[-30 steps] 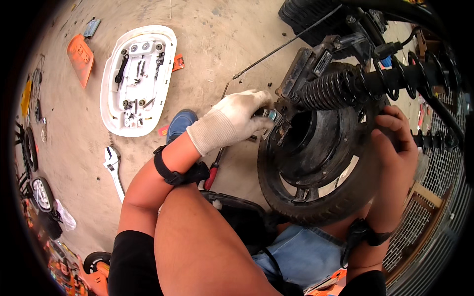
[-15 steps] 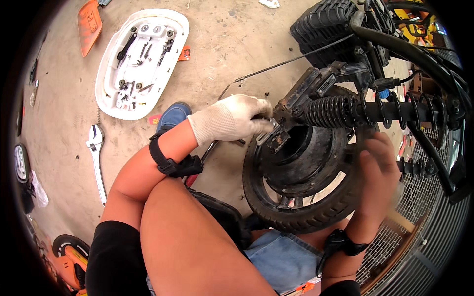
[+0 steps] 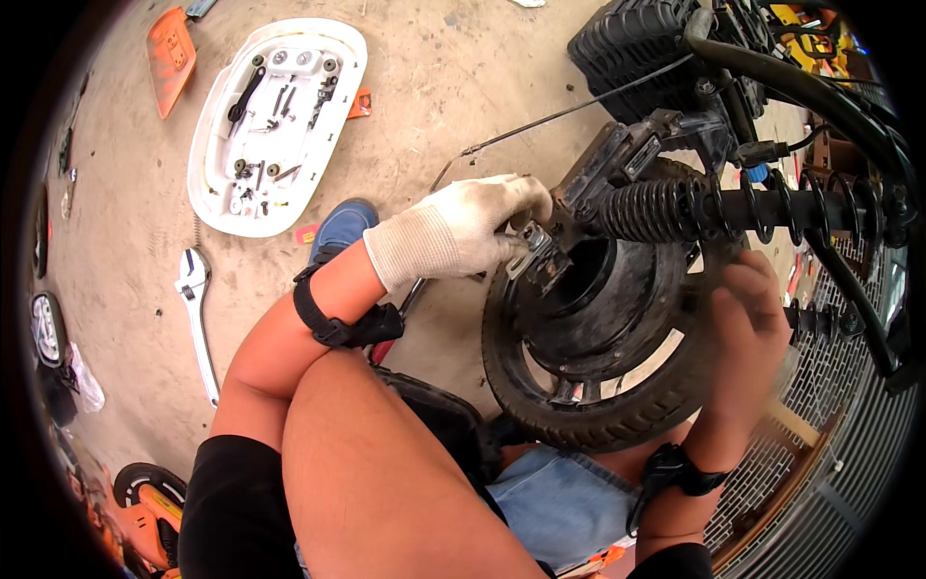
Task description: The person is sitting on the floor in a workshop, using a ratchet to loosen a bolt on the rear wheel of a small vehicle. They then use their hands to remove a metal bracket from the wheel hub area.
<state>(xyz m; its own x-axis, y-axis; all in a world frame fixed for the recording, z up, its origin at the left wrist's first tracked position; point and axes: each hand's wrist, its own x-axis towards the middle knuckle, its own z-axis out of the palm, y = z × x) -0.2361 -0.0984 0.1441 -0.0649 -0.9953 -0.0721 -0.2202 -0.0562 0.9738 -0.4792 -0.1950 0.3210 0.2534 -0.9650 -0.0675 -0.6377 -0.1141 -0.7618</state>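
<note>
My left hand [image 3: 468, 227], in a cream knit glove, reaches to the end of the black swingarm [image 3: 603, 174]. Its thumb and fingers are closed round a small metal bracket [image 3: 542, 259] beside the wheel hub [image 3: 593, 314]; the fingertips are partly hidden. Bare and smeared by motion, my right hand [image 3: 748, 333] is at the far right side of the wheel's black tyre [image 3: 617, 425]; whether its fingers touch the tyre I cannot tell. Above the hub runs a shock absorber with a black coil spring [image 3: 656, 210]. A thin rod [image 3: 579, 106] slants away from the swingarm.
On the concrete floor lies a white tray-like cover [image 3: 207, 154] holding bolts and small parts. An adjustable wrench [image 3: 198, 323] lies left of my arm, and an orange panel [image 3: 172, 63] sits at the far left. Black frame tubes [image 3: 801, 87] stand at the right.
My left hand has shifted slightly right and stays at the bracket. The right hand is blurred in both frames and remains beside the tyre. The whole view has shifted a little.
</note>
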